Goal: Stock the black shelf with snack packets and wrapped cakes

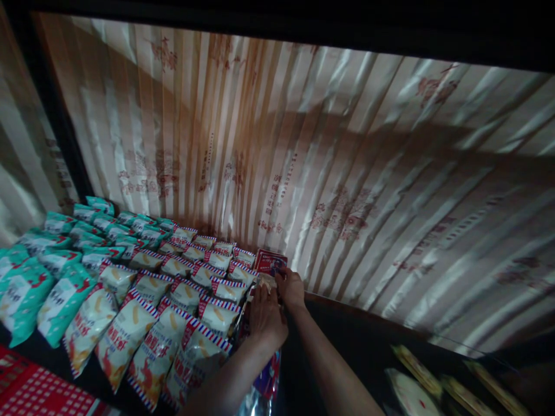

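Forearms [333, 358]; left hand [265, 319] flattish, right hand [291, 290] curled, at red packet [265, 261]

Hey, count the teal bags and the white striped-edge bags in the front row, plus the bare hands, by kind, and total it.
Front-row teal bags: 2
Front-row white bags: 4
Left hand and right hand: 2
Total: 8

Bare left hand [267, 316], bare right hand [292, 289], bare forearms [333, 364].
From where I stand, skin shows all along, past the wrists [299, 309] and up both lean, smooth forearms, which narrow toward the hands; the fingers are slender, their nails too dim and small to make out.
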Demonstrator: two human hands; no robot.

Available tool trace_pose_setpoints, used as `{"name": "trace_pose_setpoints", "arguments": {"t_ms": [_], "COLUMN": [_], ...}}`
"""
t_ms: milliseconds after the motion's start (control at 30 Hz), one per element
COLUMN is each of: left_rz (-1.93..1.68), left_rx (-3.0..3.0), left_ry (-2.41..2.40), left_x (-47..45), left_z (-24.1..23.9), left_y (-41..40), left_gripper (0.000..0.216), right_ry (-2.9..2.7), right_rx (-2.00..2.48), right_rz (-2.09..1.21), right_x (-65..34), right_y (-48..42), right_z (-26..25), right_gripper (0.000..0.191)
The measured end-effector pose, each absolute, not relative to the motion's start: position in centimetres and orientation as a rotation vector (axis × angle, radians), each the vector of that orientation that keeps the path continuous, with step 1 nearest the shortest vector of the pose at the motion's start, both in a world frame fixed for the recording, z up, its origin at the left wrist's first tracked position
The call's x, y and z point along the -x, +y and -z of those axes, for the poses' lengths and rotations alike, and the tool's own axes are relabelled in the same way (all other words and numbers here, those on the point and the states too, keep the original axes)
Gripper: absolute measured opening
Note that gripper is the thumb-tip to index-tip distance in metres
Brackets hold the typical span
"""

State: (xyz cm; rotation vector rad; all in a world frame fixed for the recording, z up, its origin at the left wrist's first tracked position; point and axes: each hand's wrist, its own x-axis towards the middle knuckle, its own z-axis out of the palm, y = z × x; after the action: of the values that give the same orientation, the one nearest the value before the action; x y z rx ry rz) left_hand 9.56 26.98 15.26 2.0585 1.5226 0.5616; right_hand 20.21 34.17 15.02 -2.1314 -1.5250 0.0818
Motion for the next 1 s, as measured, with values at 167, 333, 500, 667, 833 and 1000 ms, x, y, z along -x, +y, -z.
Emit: {"name": "trace_pose_setpoints", "arguments": {"t_ms": [167, 333, 500, 667, 833, 1000], "left_rz": [-0.576, -0.608, -0.607, -0.594, -0.588, -0.588], "left_rx": [-2.056, -2.049, -2.036, -2.067, -2.065, -2.07], "left_ry": [1.526, 1.539, 1.54, 1.549, 1.553, 1.559], "left_x": [-9.67, -9.78, -9.72, -9.62, -9.71, -9.69], "left_z": [-15.1, -14.7, -14.39, -14.55, -14.75, -14.75], "left_y": [27.15, 27.39, 27.67, 27.82, 27.93, 28.0], "left_gripper": [0.059, 0.057, 0.06, 0.058, 0.063, 0.061], "right_ry": [-1.541, -1.556, -1.559, -1.552, -1.556, -1.551], "right_rx": [2.18, 2.22, 2.257, 2.276, 2.272, 2.254], "right_rz": [-0.077, -0.092, -0.119, -0.12, -0.105, -0.078], "right_x": [-20.04, -19.76, -19.41, -19.26, -19.23, -19.35], "right_y": [34.1, 34.27, 34.15, 34.0, 34.29, 34.67], "right_z": [-15.16, -15.33, -15.41, -15.53, -15.29, -14.82], "right_gripper": [0.028, 0.029, 0.031, 0.033, 0.031, 0.03]}}
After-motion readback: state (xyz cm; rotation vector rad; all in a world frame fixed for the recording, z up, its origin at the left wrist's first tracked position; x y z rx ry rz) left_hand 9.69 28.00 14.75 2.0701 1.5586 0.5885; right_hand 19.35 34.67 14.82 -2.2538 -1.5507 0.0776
